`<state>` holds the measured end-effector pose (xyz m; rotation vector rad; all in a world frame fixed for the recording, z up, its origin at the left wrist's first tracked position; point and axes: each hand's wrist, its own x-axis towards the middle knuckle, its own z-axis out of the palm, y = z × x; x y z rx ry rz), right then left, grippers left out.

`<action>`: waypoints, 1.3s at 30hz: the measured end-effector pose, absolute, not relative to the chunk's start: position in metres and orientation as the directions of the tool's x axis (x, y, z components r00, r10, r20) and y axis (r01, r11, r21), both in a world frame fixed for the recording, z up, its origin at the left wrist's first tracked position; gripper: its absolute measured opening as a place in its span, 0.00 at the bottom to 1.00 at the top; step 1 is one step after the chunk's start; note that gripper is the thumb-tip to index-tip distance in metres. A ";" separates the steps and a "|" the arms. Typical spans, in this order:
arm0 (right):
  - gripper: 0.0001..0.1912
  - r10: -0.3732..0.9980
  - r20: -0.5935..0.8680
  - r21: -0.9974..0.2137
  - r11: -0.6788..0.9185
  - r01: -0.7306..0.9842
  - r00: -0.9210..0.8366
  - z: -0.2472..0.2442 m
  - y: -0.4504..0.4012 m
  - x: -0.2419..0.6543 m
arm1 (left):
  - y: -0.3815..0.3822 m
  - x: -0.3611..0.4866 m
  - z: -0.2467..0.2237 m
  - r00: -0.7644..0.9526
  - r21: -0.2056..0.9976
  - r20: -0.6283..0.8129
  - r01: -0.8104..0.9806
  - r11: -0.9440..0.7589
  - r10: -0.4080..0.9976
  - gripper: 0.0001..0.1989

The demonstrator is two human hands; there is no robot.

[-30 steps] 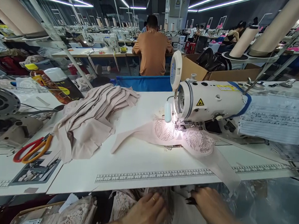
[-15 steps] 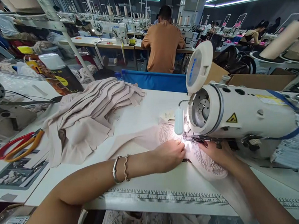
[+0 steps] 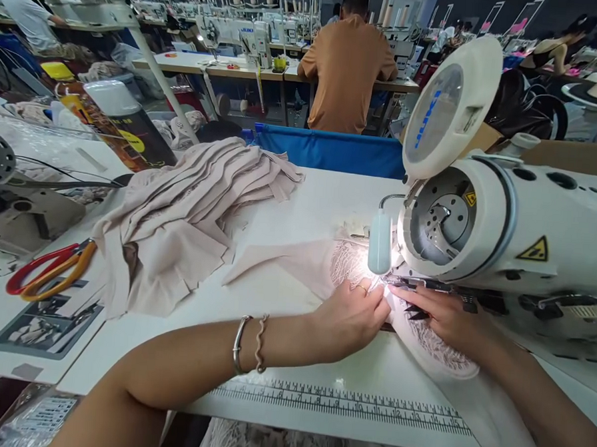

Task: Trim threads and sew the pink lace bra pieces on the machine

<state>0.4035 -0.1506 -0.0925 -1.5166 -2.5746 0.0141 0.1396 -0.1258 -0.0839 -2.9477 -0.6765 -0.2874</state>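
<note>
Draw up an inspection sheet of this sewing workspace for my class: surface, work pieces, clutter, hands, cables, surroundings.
Surface: white table, printed ruler near the front edge.
Work pieces: lace piece at the sewing machine; fabric stack to its left.
Clutter: red-and-orange-handled scissors, yellow-capped bottle, black can.
Hands: left hand and right hand both on the lace piece; dark pointed object at the right one, unclear.
Cables: thin dark cord beside a second machine, far left.
Surroundings: person in brown ahead, back turned; machine rows beyond.
</note>
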 end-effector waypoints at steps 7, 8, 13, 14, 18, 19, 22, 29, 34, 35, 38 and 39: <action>0.40 0.920 0.009 -0.123 0.389 0.913 -0.391 -0.087 -0.158 0.389 | -0.118 0.132 -0.081 0.891 -0.083 0.204 0.428 -0.900 0.406 0.12; 0.39 0.923 0.004 -0.125 0.383 0.915 -0.385 -0.086 -0.159 0.386 | -0.117 0.132 -0.082 0.890 -0.088 0.214 0.428 -0.900 0.402 0.12; 0.36 0.922 0.039 -0.123 0.387 0.914 -0.385 -0.078 -0.162 0.378 | -0.109 0.129 -0.085 0.897 -0.090 0.231 0.406 -0.910 0.377 0.10; 0.36 0.916 0.056 -0.126 0.401 0.907 -0.397 -0.078 -0.162 0.378 | -0.107 0.128 -0.085 0.899 -0.089 0.232 0.401 -0.912 0.373 0.10; 0.37 0.891 0.101 -0.130 0.453 0.882 -0.442 -0.079 -0.161 0.379 | -0.100 0.126 -0.083 0.902 -0.093 0.225 0.397 -0.913 0.369 0.12; 0.37 0.890 0.103 -0.124 0.454 0.882 -0.444 -0.080 -0.160 0.379 | -0.098 0.125 -0.082 0.906 -0.095 0.212 0.393 -0.915 0.367 0.12; 0.38 0.896 0.103 -0.077 0.441 0.894 -0.433 -0.081 -0.161 0.377 | -0.092 0.123 -0.078 0.916 -0.085 0.185 0.375 -0.923 0.355 0.13; 0.32 0.912 0.141 -0.017 0.391 0.920 -0.385 -0.081 -0.165 0.368 | -0.084 0.122 -0.074 0.923 -0.067 0.159 0.363 -0.929 0.349 0.16; 0.21 0.978 0.076 -0.060 0.201 0.978 -0.196 -0.081 -0.161 0.362 | -0.082 0.122 -0.075 0.926 -0.052 0.160 0.354 -0.934 0.342 0.20; 0.20 0.987 0.056 -0.063 0.157 0.986 -0.154 -0.081 -0.160 0.362 | -0.081 0.123 -0.076 0.927 -0.050 0.162 0.349 -0.936 0.337 0.20; 0.16 0.998 0.024 -0.093 0.054 0.994 -0.052 -0.079 -0.157 0.360 | -0.080 0.123 -0.078 0.924 -0.069 0.176 0.355 -0.932 0.339 0.18; 0.14 1.000 0.016 -0.111 0.027 0.993 -0.025 -0.079 -0.157 0.360 | -0.080 0.123 -0.079 0.923 -0.078 0.182 0.358 -0.930 0.340 0.18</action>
